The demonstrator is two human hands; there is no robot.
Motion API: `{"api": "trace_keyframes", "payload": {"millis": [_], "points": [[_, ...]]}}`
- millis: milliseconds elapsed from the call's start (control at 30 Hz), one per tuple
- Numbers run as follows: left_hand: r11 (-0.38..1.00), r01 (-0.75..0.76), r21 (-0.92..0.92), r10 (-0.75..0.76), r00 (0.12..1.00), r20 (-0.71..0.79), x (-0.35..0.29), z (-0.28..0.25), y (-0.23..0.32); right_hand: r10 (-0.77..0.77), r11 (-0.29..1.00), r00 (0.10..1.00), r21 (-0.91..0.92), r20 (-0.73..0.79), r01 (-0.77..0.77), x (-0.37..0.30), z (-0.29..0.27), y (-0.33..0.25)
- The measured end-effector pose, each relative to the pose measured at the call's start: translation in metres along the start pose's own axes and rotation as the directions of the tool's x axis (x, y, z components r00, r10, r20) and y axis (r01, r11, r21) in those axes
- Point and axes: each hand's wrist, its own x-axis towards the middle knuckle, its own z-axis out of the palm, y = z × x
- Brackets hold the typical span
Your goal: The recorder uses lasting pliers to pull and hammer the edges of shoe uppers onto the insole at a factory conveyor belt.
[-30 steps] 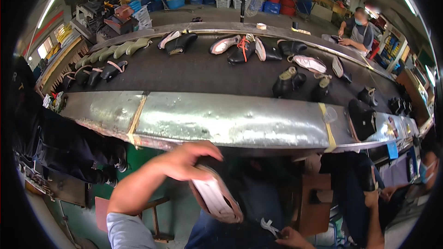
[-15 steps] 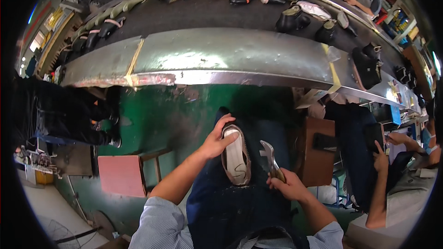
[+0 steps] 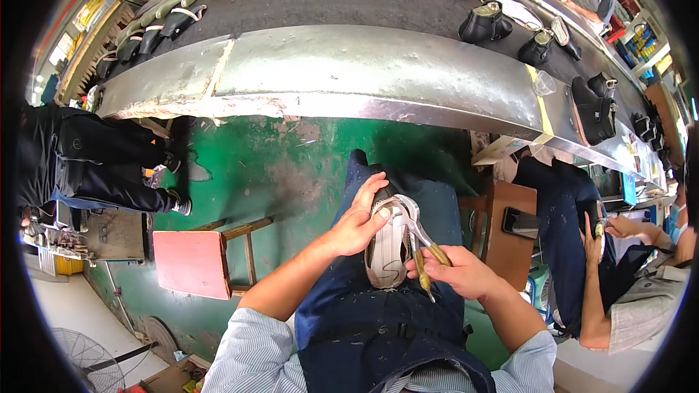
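A shoe upper on its last (image 3: pixel 387 255), its pale underside facing up, lies across my lap. My left hand (image 3: pixel 358 224) is wrapped round its far left side, the thumb pressed on the underside. In my right hand (image 3: pixel 457 273) is a pair of lasting pincers (image 3: pixel 413 224) with a silver head and yellowish handles. The handles are spread apart. The curved head overlaps the far right part of the shoe's rim, near my left thumb; whether the jaws bite on the edge I cannot tell.
Ahead runs a metal-edged conveyor (image 3: pixel 313 65) with several shoes on its dark belt (image 3: pixel 240 18). A pinkish stool (image 3: pixel 191 263) stands at the left, a brown stool (image 3: pixel 513 255) with a phone (image 3: pixel 520 223) at the right. Other people sit at both sides; the right one's hands (image 3: pixel 598 244) hold something dark.
The pincers have moved left from beside the shoe to its far rim, and their handles have spread. My left hand still holds the shoe. The view has shifted slightly.
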Motion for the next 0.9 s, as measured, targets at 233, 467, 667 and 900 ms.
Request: {"api": "trace_keyframes", "payload": {"millis": [233,467,667,900], "points": [[1.0,-0.016,-0.012,0.015,0.998,-0.055,0.003,0.001,0.005,0.19,0.911,0.965,-0.335,-0.179,-0.241,-0.001,0.002,-0.014],[0.997,-0.069,-0.041,0.065,0.993,-0.099,0.003,-0.002,-0.009,-0.615,0.483,0.771,-0.852,-0.165,0.204,0.043,-0.011,0.061],[0.998,-0.019,-0.065,0.015,0.999,-0.051,0.001,-0.005,-0.006,-0.656,0.508,0.726,-0.832,-0.206,0.223,0.043,-0.003,0.067],[0.979,0.137,-0.15,-0.088,0.952,0.294,0.019,-0.034,0.004,-0.357,0.772,0.895,-0.623,-0.266,0.123,0.023,-0.003,0.027]]}}
